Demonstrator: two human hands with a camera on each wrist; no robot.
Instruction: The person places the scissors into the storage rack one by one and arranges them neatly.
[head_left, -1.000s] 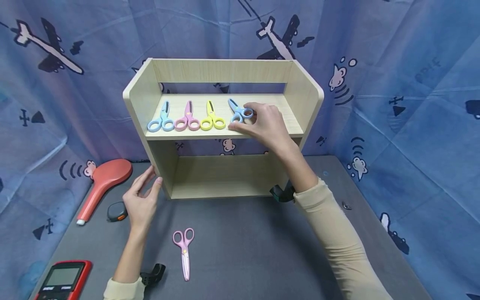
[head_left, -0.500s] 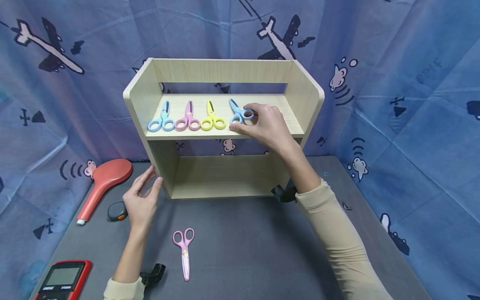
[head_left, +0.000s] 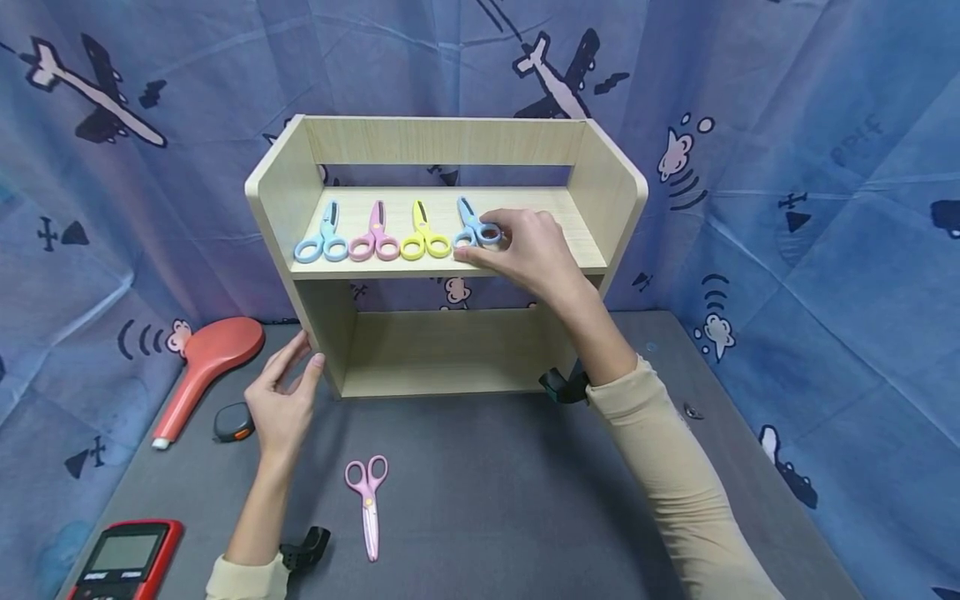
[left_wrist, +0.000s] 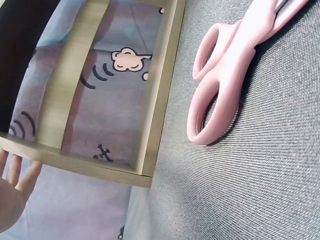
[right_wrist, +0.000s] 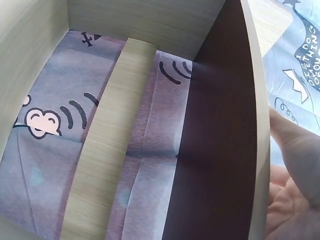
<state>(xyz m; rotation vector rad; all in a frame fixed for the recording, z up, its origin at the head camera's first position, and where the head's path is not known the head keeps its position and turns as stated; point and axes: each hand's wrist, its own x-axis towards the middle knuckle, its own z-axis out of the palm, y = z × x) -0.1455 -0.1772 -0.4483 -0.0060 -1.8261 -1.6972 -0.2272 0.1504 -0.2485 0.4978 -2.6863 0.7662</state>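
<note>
On the upper board of the wooden shelf (head_left: 450, 362), my right hand (head_left: 538, 252) holds a pair of blue scissors (head_left: 467, 212) by the handle loops, thumb at the front and fingers behind. The blades point away, tilted slightly left. To their left lie yellow scissors (head_left: 422, 218), pink scissors (head_left: 377, 219) and other light-blue scissors (head_left: 328, 218), all blades-back in a row. My left hand (head_left: 283, 404) touches the shelf's left side with its fingers extended; its fingertips (left_wrist: 31, 175) show at the panel edge in the left wrist view. The right wrist view hides the held scissors.
Pink scissors with a pale blade (head_left: 370, 500) lie on the grey table in front of the shelf. At the left are a red-orange paddle-shaped object (head_left: 217, 350), a small black-and-orange tape measure (head_left: 234, 422) and a red meter with a screen (head_left: 131, 557). Printed cloth hangs behind.
The blue scissors in my right hand have shifted slightly left and turned so their blades point more straight back. My left hand stays at the shelf's side.
</note>
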